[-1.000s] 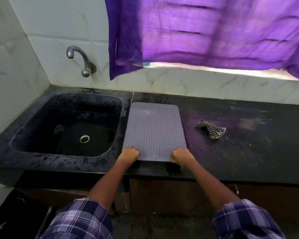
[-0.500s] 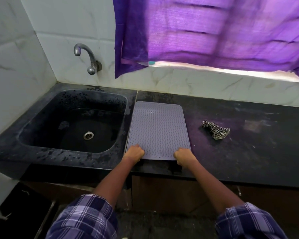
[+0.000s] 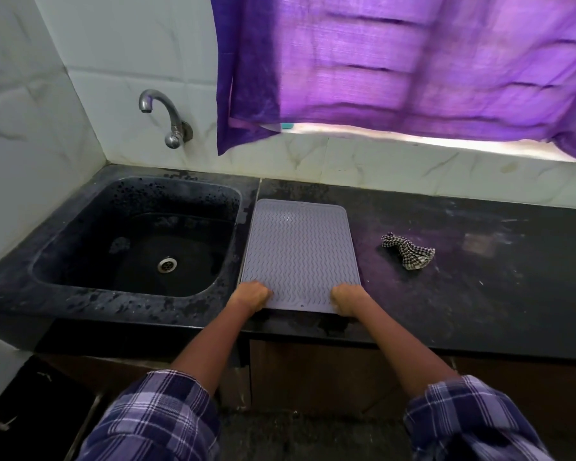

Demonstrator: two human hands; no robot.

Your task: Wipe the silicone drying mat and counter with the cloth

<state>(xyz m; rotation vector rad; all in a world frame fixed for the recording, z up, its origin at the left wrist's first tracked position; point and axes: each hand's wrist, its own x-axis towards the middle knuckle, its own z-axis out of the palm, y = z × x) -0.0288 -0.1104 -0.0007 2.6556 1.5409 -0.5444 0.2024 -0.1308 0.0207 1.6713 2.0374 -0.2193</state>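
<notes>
Not much has changed since the earlier frames: the silicone drying mat (image 3: pixel 299 251) is still pinned at its near corners, and the cloth (image 3: pixel 409 250) hasn't been touched. Only the view seems shifted a bit.

The left hand (image 3: pixel 250 294) is curled over the mat's near-left corner, and the right hand (image 3: pixel 348 298) is curled over the near-right corner. Both sets of fingers are bent down tight at the mat's front edge, though whether the edge is actually pinched or just pressed can't be told from this angle.

The mat is laid flat on the dark desk (image 3: pixel 479 294), just beside the sink (image 3: pixel 137 241). The checked cloth is left bunched up on the desk, well apart from the mat's right edge.
</notes>
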